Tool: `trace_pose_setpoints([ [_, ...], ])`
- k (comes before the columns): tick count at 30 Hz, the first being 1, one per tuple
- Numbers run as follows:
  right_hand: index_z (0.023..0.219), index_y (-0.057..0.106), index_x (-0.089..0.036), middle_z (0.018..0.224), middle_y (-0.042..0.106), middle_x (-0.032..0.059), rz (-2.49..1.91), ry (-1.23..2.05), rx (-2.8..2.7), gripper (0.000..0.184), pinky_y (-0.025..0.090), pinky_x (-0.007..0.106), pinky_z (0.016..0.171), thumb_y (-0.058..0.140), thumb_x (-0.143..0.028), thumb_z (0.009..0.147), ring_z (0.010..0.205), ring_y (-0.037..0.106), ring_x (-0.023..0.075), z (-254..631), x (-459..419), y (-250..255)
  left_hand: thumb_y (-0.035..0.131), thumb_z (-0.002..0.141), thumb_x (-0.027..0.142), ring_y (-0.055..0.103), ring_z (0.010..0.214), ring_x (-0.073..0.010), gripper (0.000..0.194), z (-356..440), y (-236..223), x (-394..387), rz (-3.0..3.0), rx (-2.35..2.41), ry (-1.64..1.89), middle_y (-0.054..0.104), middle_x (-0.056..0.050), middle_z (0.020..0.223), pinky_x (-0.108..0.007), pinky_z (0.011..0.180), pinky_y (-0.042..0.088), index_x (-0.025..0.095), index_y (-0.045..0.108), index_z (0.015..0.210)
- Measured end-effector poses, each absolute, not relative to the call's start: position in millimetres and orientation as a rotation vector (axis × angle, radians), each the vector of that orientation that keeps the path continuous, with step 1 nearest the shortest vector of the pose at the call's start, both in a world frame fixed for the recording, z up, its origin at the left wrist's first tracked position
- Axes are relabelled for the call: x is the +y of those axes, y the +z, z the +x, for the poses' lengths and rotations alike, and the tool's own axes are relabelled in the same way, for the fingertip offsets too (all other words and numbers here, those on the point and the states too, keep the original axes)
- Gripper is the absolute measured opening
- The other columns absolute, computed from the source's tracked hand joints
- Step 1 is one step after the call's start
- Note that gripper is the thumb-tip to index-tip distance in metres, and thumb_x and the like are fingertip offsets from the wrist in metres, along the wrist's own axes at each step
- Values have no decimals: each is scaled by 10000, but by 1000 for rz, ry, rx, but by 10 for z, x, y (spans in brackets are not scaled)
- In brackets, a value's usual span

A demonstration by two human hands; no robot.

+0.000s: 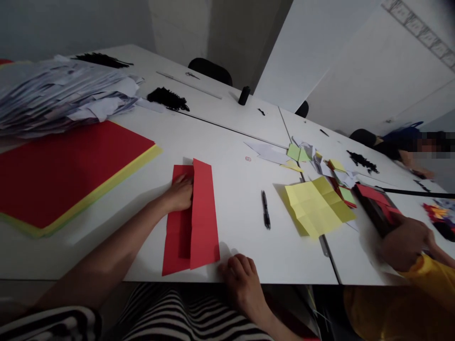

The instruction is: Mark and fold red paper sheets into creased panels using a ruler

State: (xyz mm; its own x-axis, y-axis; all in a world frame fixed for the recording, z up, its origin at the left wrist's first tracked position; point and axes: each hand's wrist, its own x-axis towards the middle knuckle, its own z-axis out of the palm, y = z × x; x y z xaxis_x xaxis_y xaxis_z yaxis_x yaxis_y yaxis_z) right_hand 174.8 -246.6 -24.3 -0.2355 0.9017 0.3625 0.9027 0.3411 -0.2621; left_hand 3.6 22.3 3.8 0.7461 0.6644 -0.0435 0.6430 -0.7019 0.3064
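My left hand [179, 193] lies flat, fingers together, on the folded red paper sheet [194, 220], pressing its left half beside the long flap that is folded over the middle. My right hand [242, 279] rests at the near edge of the white table [227, 142], fingers curled loosely, just beside the lower right corner of the red sheet; it grips nothing. The red sheet lies close to the near edge, a little tilted.

To the right of it a black pen [265, 210] lies on the table, and further right a creased yellow paper sheet [318, 206]. Toward the left edge there is a big stack of red and yellow paper [60, 173], and behind it a pile of white papers [60, 94]. At the right, another person's hand [405, 244] with a yellow sleeve holds a dark object I cannot identify.
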Motion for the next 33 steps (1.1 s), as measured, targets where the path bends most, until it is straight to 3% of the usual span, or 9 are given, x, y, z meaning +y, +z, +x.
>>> trace_pose_setpoints([
  [3,982,637,-208,968,608,88,-1498,69,-2118,279,442,391,743,432,-51,878,931,526,249,1855,-2516,-209,523,805,207,448,1279,-315,537,31,14,237,2637,1037,104,534,-115,1337,-539,1134,176,236,510,1341],
  [6,1065,646,-247,1097,613,84,-1540,318,-1863,323,479,395,813,406,-92,913,1017,557,231,2041,-2329,-123,516,798,191,453,1276,-324,566,38,-7,226,2633,1033,123,531,-118,1341,-555,1138,148,236,494,1362],
  [10,1175,625,-248,1196,618,97,-1512,753,-1383,292,509,402,882,466,-360,957,1103,579,240,2207,-1742,-54,577,759,240,337,1363,-351,610,89,-39,137,2684,998,227,409,-129,1464,-569,1148,98,222,500,1364],
  [13,1251,585,-230,1266,599,114,-1439,1088,-1074,516,536,404,852,532,-583,879,1099,599,265,2223,-1231,5,575,809,364,249,1413,-330,573,145,-57,33,2726,953,253,361,-124,1497,-555,1151,98,236,506,1364],
  [17,1306,543,-195,1211,636,136,-1414,1320,-887,706,536,427,853,440,-725,852,1030,641,266,2257,-748,178,501,883,379,248,1418,-311,461,174,-61,-60,2732,941,272,348,-91,1510,-556,1147,126,282,537,1332],
  [24,1412,439,-235,1353,544,121,-1449,1330,-1063,755,513,453,908,669,-579,781,1195,549,294,2205,-649,322,524,843,228,235,1428,-305,535,178,-84,-93,2761,957,188,337,-134,1513,-573,1148,118,229,484,1376],
  [29,1397,460,-281,1369,542,36,-1321,1124,-1205,696,339,427,1107,697,-495,778,1286,474,250,2101,-733,248,479,900,284,209,1439,-285,493,238,-109,-121,2780,914,228,376,-89,1501,-585,1145,111,278,454,1393],
  [33,1213,618,-224,1144,684,54,-1289,1286,-1044,517,482,424,948,689,-456,757,1070,626,274,2280,-705,102,454,923,306,226,1432,-266,468,202,-76,-79,2752,871,245,361,-36,1515,-568,1150,124,310,449,1391],
])
